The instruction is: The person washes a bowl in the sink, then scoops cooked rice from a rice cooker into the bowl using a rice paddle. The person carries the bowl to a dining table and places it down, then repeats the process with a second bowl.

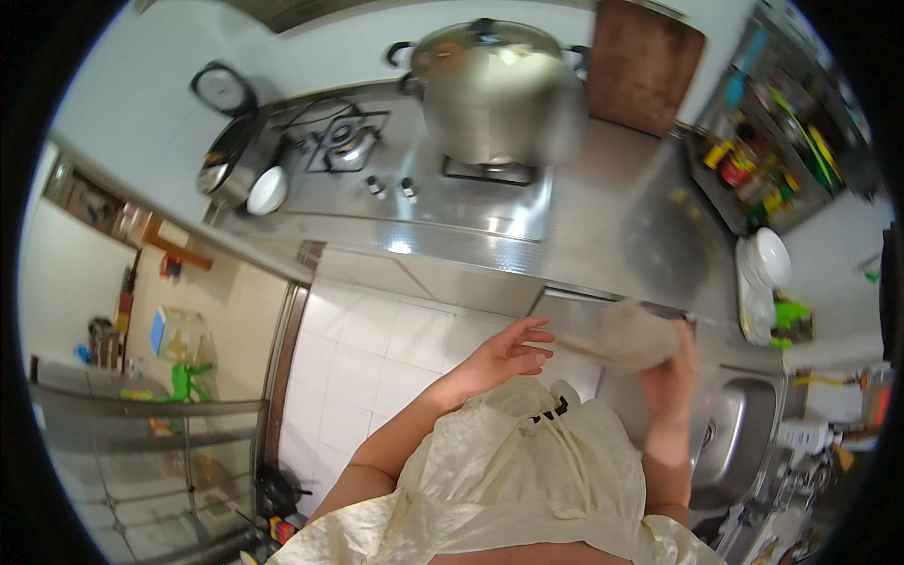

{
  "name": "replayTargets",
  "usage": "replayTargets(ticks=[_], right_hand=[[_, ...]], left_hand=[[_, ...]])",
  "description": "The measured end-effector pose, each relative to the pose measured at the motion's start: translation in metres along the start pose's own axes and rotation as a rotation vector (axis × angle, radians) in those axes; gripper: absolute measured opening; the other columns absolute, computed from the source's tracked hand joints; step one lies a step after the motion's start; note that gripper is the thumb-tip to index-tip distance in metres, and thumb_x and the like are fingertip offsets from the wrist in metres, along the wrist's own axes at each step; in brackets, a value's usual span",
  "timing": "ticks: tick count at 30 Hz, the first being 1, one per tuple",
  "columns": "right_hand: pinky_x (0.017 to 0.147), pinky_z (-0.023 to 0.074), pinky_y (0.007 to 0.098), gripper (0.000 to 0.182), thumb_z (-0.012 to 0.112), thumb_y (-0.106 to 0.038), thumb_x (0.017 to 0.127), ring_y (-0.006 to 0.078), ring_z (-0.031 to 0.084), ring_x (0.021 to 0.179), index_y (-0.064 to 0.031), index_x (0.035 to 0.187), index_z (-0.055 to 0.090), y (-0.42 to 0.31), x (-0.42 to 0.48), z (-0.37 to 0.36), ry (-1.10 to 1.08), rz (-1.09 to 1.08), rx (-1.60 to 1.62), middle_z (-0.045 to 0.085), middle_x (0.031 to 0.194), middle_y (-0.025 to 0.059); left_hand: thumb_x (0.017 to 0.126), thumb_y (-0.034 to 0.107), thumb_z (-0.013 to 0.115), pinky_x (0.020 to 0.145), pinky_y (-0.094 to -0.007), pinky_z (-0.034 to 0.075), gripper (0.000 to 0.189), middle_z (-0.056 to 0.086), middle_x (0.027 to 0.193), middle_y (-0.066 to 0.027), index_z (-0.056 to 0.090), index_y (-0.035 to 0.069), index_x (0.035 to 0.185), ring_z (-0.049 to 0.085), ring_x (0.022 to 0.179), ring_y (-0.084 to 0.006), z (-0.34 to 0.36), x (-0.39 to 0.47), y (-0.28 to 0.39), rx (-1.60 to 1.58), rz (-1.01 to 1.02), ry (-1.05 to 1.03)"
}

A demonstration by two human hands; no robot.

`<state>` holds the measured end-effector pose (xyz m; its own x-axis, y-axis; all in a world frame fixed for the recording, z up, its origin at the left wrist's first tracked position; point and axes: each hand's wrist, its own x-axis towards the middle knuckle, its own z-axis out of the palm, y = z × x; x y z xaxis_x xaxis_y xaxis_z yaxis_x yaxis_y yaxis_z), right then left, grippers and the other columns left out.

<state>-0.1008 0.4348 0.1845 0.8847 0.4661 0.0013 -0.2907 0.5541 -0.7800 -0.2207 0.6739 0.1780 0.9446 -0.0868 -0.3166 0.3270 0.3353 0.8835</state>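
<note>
My right hand (667, 374) holds a pale beige, cloth-like thing (628, 335) by its right side, in front of my body. Motion blur hides what exactly it is. A thin tapered end of it stretches left towards my left hand (510, 355), whose fingers are apart and slightly curled. Whether those fingertips touch that end, I cannot tell. Beyond both hands, a large lidded steel pot (494, 92) stands on the right burner of the steel gas stove (452, 212).
A rice cooker (236, 152) with its lid raised and a white bowl (268, 191) stand left of the bare burner (346, 138). A wooden cutting board (644, 67) leans on the wall. To the right are a bottle rack (763, 155), white bowls (768, 256) and a steel sink (738, 438).
</note>
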Motion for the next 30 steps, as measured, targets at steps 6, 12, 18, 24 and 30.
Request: replayTargets(ticks=[6,12,18,24,30], right_hand=[[0.074,0.0458,0.0271,0.017,0.042,-0.011,0.09,0.0129,0.056,0.086,-0.0037,0.102,0.051,0.141,0.059,0.149,-0.354,0.545,0.066,0.059,0.094,0.0038],[0.077,0.046,0.0296,0.019,0.042,-0.015,0.091,0.014,0.056,0.089,-0.0058,0.105,0.052,0.233,0.09,0.227,-0.43,0.744,-0.084,0.057,0.098,0.0045],[0.081,0.0462,0.0295,0.033,0.045,-0.017,0.09,0.0155,0.055,0.097,-0.0072,0.121,0.044,0.297,0.128,0.284,-0.499,1.01,-0.169,0.053,0.112,0.005],[0.082,0.0462,0.0291,0.036,0.05,-0.012,0.086,0.0175,0.056,0.097,-0.0018,0.12,0.046,0.397,0.185,0.329,-0.625,1.048,-0.147,0.056,0.111,0.0078],[0.072,0.044,0.0241,0.025,0.053,-0.01,0.081,0.0102,0.054,0.08,0.0007,0.102,0.059,0.468,0.269,0.403,-0.516,0.675,-0.436,0.06,0.091,0.0042]], left_hand=[[0.089,0.01,0.049,0.095,-0.0369,0.042,0.051,0.038,0.13,-0.0105,0.027,0.008,0.135,0.045,0.115,-0.0209,-0.092,-0.072,-0.008,-0.36,0.139,0.223],[0.085,0.003,0.051,0.089,-0.0344,0.045,0.037,0.053,0.112,-0.0065,0.043,0.003,0.121,0.053,0.103,-0.0181,-0.167,-0.118,-0.014,-0.535,0.326,0.563],[0.081,-0.003,0.056,0.081,-0.0259,0.045,0.033,0.057,0.106,-0.0042,0.05,0.001,0.114,0.054,0.097,-0.0122,-0.259,-0.126,-0.015,-0.133,0.509,0.867],[0.079,0.001,0.059,0.073,-0.0243,0.046,0.033,0.056,0.098,-0.0064,0.05,0.001,0.11,0.054,0.088,-0.0109,-0.367,-0.117,0.023,0.253,0.326,0.874],[0.08,-0.001,0.058,0.075,-0.0258,0.048,0.032,0.053,0.103,-0.0058,0.049,0.003,0.11,0.056,0.094,-0.0136,-0.478,-0.149,0.08,0.277,0.28,0.97]])
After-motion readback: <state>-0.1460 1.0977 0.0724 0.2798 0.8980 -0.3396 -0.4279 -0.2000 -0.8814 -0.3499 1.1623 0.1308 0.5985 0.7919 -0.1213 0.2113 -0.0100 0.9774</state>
